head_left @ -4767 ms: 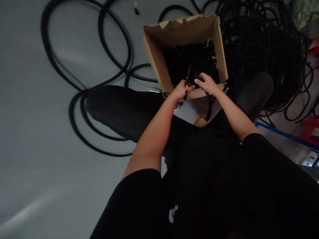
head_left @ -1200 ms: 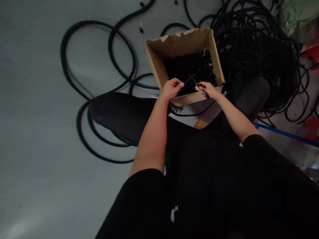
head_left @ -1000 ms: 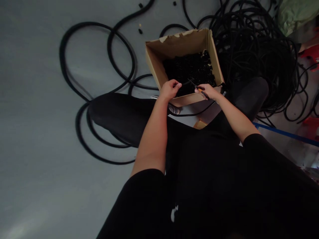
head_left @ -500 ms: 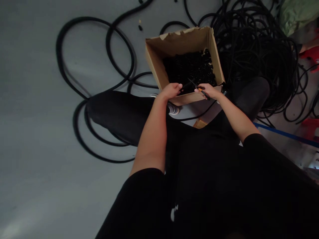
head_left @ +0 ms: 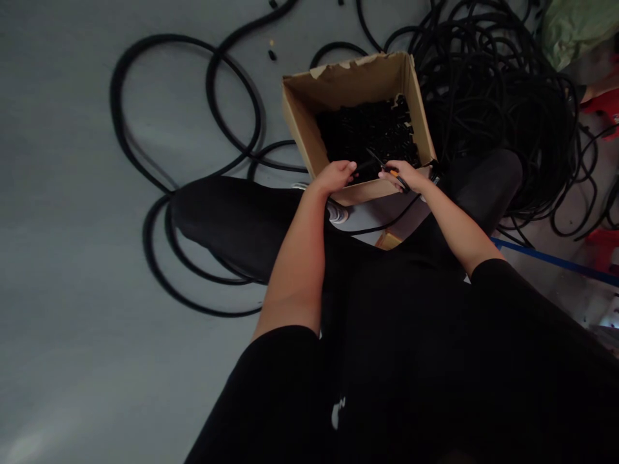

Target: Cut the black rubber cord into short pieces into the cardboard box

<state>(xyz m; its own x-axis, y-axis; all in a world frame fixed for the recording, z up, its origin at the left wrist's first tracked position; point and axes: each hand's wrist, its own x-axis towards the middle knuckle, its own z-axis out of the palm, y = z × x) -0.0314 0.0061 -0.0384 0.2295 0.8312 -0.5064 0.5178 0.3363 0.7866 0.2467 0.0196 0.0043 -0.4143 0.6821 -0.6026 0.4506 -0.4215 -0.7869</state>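
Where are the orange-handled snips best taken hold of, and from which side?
Take the handle end of the snips, where the right hand is, coming from the person's side of the cardboard box: the narrow blades point away, over the box.

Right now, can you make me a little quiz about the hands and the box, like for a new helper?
1. Which hand holds the orange-handled scissors, left or right?
2. True or false: the big coil of black cable lies inside the cardboard box.
3. Fill in the colour: the long strip at the far right is ___.

Key: 1. The right hand. 2. False. 3. Blue.
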